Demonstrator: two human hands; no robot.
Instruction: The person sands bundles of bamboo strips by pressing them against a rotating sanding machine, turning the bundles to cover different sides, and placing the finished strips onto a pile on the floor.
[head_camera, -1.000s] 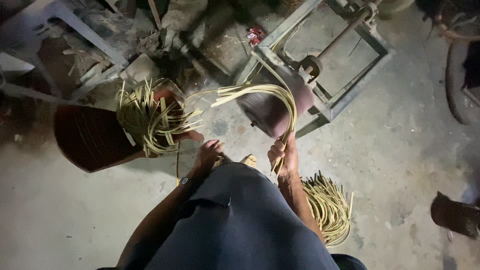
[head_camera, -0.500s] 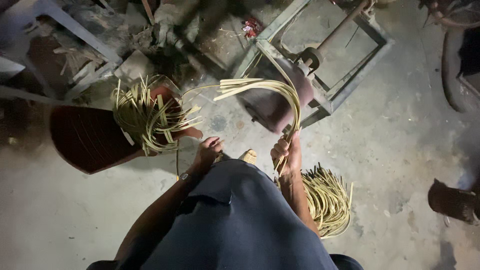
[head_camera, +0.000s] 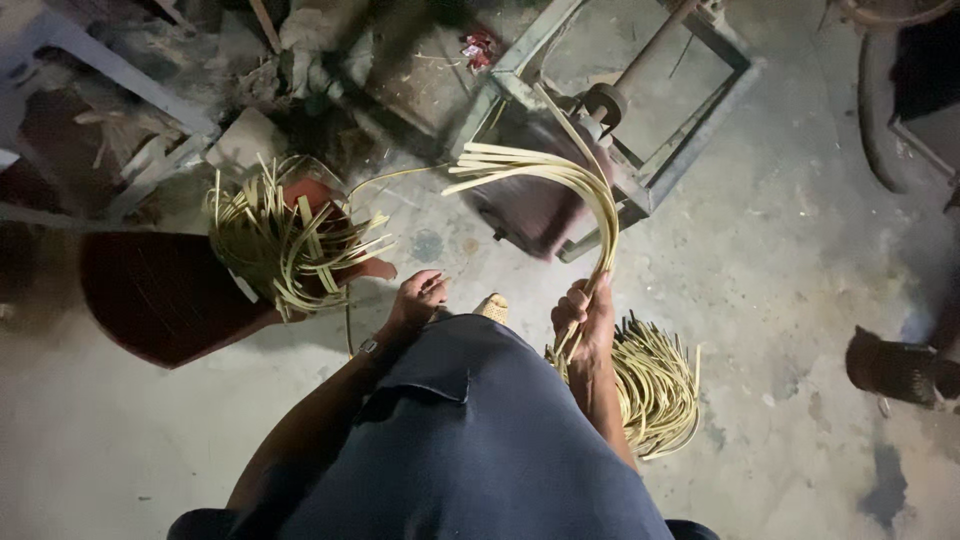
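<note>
We see bundle of pale cane strips arching up and left from right hand, which grips lower ends tight. Left hand hangs loose, half-curled, holding nothing, nearer cut strips heaped on red stool. Second bundle lies on floor, right.

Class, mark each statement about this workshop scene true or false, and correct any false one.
1. The right hand grips a bunch of long pale strips that arch upward. True.
2. The left hand holds a hammer. False: no tool shows in it.
3. A bundle of strips rests on the dark red stool. True.
4. The floor pile of strips lies by the left hand. False: it lies beside the right arm.
5. A metal frame stands ahead. True.
</note>
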